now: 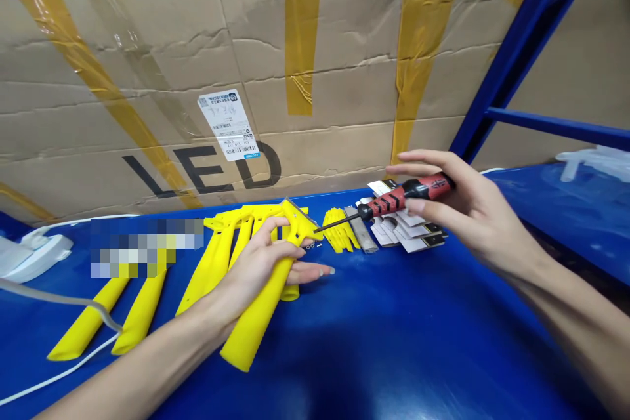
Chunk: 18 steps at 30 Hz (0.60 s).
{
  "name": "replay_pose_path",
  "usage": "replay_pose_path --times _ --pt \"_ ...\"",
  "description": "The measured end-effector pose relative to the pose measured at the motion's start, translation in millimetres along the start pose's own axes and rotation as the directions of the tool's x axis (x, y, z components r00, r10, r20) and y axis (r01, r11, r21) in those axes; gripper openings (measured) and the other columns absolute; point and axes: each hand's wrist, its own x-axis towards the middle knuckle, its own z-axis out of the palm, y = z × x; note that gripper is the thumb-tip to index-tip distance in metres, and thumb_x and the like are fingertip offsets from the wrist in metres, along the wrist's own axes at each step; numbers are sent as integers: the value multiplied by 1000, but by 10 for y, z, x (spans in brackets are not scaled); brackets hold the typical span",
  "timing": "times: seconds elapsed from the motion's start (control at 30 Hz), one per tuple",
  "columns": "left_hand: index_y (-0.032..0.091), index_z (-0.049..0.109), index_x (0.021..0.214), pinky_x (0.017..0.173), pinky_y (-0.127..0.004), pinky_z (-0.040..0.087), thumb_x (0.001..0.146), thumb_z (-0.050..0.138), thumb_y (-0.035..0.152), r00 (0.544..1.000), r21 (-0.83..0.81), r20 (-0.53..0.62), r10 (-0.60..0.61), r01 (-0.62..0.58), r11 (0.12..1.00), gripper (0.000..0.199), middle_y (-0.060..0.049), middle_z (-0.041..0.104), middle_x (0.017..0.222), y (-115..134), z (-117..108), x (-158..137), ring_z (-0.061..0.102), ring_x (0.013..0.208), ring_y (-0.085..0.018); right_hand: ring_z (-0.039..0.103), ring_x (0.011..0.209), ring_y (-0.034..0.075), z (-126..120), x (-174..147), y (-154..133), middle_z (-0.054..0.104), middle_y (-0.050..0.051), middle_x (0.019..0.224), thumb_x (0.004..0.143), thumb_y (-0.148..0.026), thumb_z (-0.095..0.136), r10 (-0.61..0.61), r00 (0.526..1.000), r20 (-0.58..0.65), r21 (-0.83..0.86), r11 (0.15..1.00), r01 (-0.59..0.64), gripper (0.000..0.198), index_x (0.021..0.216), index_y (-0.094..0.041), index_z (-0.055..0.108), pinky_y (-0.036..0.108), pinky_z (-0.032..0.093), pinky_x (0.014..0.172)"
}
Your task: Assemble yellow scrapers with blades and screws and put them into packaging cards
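Your left hand (260, 259) grips the yellow tool (258, 315) near its head, so it slants toward you above the blue tabletop (394, 335). Your right hand (475, 210) holds the red-and-black screwdriver (388, 202) lightly, fingers partly spread; its tip is at the head's right corner, though I cannot tell whether it has seated. To do this well, brace the head firmly with your left fingers, set the shaft square to whatever the tip engages, and press before turning. Keep the left fingertips out of line with the tip, as a slip could run toward them, and avoid brushing the small metal bits (313, 246) nearby
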Motion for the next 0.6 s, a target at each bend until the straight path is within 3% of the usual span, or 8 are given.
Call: replay_pose_path --times 0.07,0.2,0.3,0.43,0.53,0.6 --pt "26 33 117 76 -34 63 80 61 0 1000 22 -12 -9 10 1000 53 -10 73 102 24 35 -27 78 80 -32 70 66 21 1 -1 -1 75 7 113 83 -45 71 57 998 -13 -9 998 -57 39 118 -29 65 31 48 47" --pt "25 33 116 75 -33 63 82 57 -2 1000 38 -17 -14 15 999 49 -10 72 100 43 63 -39 78 80 -33 70 65 18 -14 -9 0 73 6 118 79 -37 77 0 999 52 89 996 -5 47 123 -31 60 31 53 54" --pt "25 33 116 77 -33 63 84 56 0 1000 25 7 10 -10 1000 47 -11 73 99 22 28 -17 78 81 -33 62 49 13 -11 -9 7 76 5 109 84 -40 72 65 996 55 91 993 -69 37 118 -29 63 28 51 47" --pt "26 33 117 78 -36 63 82 58 1 1000 12 16 23 -23 1000 50 -14 73 105 7 -27 -5 77 84 -34 70 73 18 9 -3 14 73 4 120 77 -34 79 1 998 57 113 994 -8 48 121 -32 61 26 54 54" --pt "27 31 121 79 -38 63 81 59 2 1000 0 -8 12 -12 1000 55 -17 71 111 28 -32 -12 77 87 -34 57 46 10 17 2 21 77 3 98 82 -38 74 42 998 40 43 998 -44 32 111 -26 67 26 48 43" --pt "26 31 121 78 -37 64 81 58 1 1000 -14 -31 2 -2 1000 55 -18 71 111 46 -20 -11 77 88 -35 60 50 11 20 7 33 76 4 101 80 -36 76 -10 1000 15 24 1000 10 34 111 -25 68 26 51 47"
